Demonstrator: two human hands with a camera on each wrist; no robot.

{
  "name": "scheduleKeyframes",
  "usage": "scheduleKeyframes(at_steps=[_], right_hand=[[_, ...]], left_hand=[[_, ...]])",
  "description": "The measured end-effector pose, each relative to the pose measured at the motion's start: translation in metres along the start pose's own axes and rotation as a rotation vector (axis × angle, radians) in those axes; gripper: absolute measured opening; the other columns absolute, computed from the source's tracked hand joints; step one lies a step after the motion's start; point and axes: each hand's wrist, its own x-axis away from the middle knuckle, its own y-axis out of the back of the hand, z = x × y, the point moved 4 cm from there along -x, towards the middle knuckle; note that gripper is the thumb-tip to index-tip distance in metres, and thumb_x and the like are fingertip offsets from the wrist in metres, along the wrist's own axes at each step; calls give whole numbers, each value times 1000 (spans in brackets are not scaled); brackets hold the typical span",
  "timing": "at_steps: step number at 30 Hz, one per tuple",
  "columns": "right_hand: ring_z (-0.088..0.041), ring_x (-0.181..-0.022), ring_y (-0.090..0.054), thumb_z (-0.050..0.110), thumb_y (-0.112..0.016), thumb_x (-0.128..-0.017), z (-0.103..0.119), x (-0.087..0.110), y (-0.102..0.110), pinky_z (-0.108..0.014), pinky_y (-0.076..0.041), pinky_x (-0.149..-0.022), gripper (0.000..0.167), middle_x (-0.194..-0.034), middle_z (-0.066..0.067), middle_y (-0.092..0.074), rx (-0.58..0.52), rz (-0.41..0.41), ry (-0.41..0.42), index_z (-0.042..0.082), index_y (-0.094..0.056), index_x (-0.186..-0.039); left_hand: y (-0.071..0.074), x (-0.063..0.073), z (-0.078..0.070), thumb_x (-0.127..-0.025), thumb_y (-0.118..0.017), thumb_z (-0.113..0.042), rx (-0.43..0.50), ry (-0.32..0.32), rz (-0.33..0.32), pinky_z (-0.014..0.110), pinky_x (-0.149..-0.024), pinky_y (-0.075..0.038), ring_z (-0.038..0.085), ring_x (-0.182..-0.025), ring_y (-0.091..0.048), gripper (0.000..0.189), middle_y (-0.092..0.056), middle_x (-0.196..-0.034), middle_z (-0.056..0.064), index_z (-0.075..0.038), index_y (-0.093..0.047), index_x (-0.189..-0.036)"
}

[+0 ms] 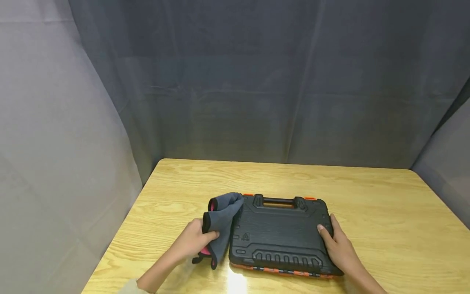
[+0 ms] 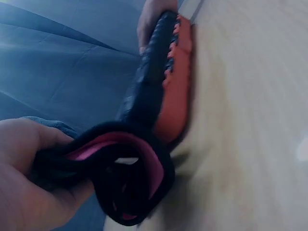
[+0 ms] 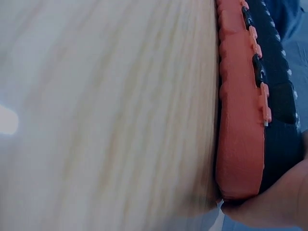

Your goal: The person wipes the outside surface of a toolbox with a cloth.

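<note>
A black and orange plastic tool case (image 1: 282,228) lies flat on the table with its handle toward the back. My left hand (image 1: 192,241) grips a folded grey cloth (image 1: 224,216) with black edging and a pink inner side. The cloth's far end touches the case's left edge. In the left wrist view, the cloth's black rim (image 2: 166,168) curls into a loop beside the thumb. My right hand (image 1: 341,249) holds the right side of the case, thumb on the lid, fingers along the edge. The orange lower half (image 3: 240,120) of the case shows in the right wrist view.
The case stands on a light wood-grain table (image 1: 176,179). A dark grey curtain (image 1: 235,102) hangs behind the table's back edge. Paler cloth walls flank it, one at the left (image 1: 62,143) and one at the right (image 1: 448,171).
</note>
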Motion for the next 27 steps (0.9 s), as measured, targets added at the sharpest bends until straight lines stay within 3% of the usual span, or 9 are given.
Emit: scheduleKeyframes(at_steps=[6, 13, 18, 23, 27], right_hand=[[-55, -142, -9, 47, -35, -108, -1, -1, -3, -65, -14, -114, 84, -156, -38, -2, 11, 8, -2, -7, 10, -154], [-56, -141, -12, 47, -36, -107, -2, 0, -4, -64, -17, -113, 85, -155, -39, -5, 43, -12, -6, -8, 8, -155], [-58, -139, -17, 44, -42, -107, 1, 4, 0, -68, -21, -110, 85, -154, -41, -11, 64, -97, 62, -7, 5, -156], [-58, -138, -23, 33, -53, -105, 9, 14, 8, -71, -26, -105, 78, -153, -39, -23, 33, -234, 225, -5, -9, -157], [-54, -139, -26, 30, -58, -103, 28, 22, 13, -66, -28, -107, 73, -153, -34, -29, -6, -225, 302, -3, -20, -156]], left_hand=[[16, -7, -11, -87, -70, -5, -146, -46, -138, 31, -63, -51, 16, -69, -59, 10, -64, -77, 4, 4, -68, -88], [23, -12, -24, -88, -69, -5, -98, -67, -189, 33, -65, -53, 17, -71, -63, 10, -67, -80, 7, 4, -69, -93], [21, -17, -41, -90, -68, -6, -40, -129, -166, 34, -68, -53, 17, -75, -64, 13, -67, -83, 7, 5, -69, -98], [12, -22, -55, -92, -67, -6, -9, -187, -84, 32, -66, -50, 17, -72, -60, 11, -62, -78, 5, 4, -68, -97], [4, -26, -63, -93, -66, -5, 2, -242, -22, 29, -69, -53, 15, -76, -64, 15, -67, -86, 6, 4, -70, -104]])
